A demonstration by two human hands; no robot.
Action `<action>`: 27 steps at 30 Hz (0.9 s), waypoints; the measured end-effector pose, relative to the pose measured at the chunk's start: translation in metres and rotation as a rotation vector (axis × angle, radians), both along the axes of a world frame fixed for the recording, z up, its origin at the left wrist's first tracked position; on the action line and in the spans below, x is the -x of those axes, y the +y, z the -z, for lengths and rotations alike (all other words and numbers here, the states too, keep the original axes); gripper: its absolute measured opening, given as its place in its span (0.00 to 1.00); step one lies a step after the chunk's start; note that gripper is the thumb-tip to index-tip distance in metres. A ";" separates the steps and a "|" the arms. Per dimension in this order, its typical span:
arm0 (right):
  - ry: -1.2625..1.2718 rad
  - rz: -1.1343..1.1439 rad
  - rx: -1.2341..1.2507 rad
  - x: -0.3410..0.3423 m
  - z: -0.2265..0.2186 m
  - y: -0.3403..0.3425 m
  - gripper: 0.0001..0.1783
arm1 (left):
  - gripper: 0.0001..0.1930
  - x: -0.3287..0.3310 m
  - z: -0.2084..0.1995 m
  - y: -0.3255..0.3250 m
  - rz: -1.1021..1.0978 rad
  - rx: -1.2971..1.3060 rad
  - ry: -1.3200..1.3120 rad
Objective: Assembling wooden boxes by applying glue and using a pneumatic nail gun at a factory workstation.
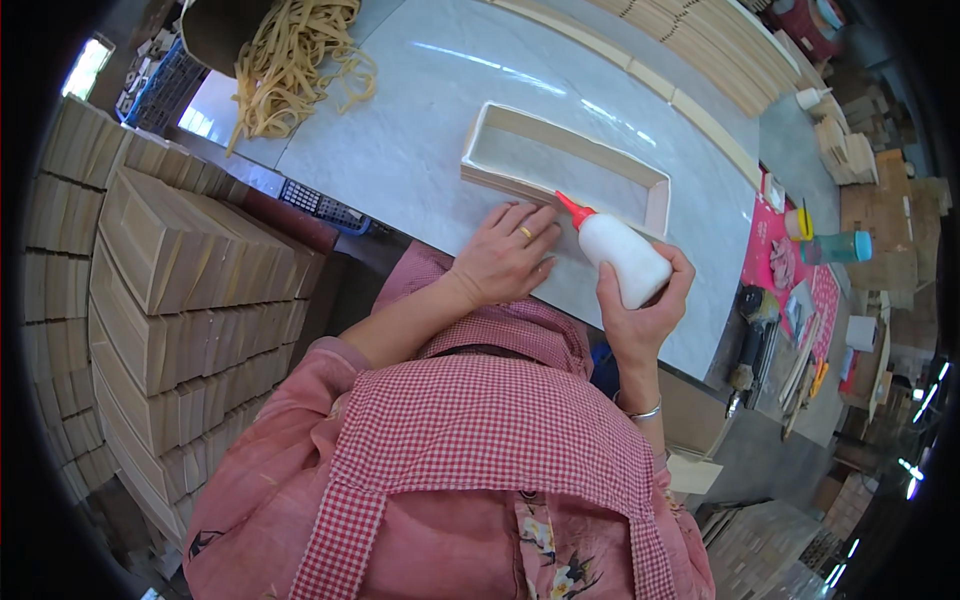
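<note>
On the pale marbled table [400, 140] lies a shallow rectangular wooden frame [503, 181], open in the middle so that the tabletop shows through. My right hand [645, 322] is wrapped round a white squeeze bottle [625, 262] with a red pointed nozzle [573, 208]. The bottle tilts to the left, and its tip is at the near long side of the frame; whether it touches the wood I cannot tell. My left hand [508, 252], with a ring on one finger, rests palm down at the table edge, fingers stretched toward that same side and holding nothing.
A heap of tan flat bands [300, 65] lies at the far left. Stacked wooden frames [200, 290] stand left of me. Long wooden strips [700, 45] line the far side. To the right are a teal-lidded jar [840, 247], a yellow-rimmed tub [799, 223] and tools.
</note>
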State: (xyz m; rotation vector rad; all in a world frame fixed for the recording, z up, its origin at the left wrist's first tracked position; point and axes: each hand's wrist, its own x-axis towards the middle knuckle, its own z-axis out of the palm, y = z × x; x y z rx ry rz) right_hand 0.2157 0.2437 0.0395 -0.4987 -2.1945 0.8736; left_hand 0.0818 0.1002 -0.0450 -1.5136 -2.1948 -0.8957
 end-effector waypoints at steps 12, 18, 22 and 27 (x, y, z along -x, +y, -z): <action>-0.014 0.265 -0.019 -0.057 -0.002 0.033 0.32 | 0.19 -0.004 0.004 -0.002 -0.028 0.042 0.036; -0.009 0.356 -0.045 -0.073 -0.005 0.049 0.31 | 0.19 -0.005 0.006 -0.001 -0.039 0.058 0.042; -0.012 0.393 0.005 -0.079 -0.005 0.055 0.32 | 0.19 -0.004 0.002 0.001 -0.038 0.052 0.044; 0.037 0.405 0.121 -0.067 -0.001 0.065 0.30 | 0.18 -0.004 -0.006 0.004 -0.030 0.034 0.021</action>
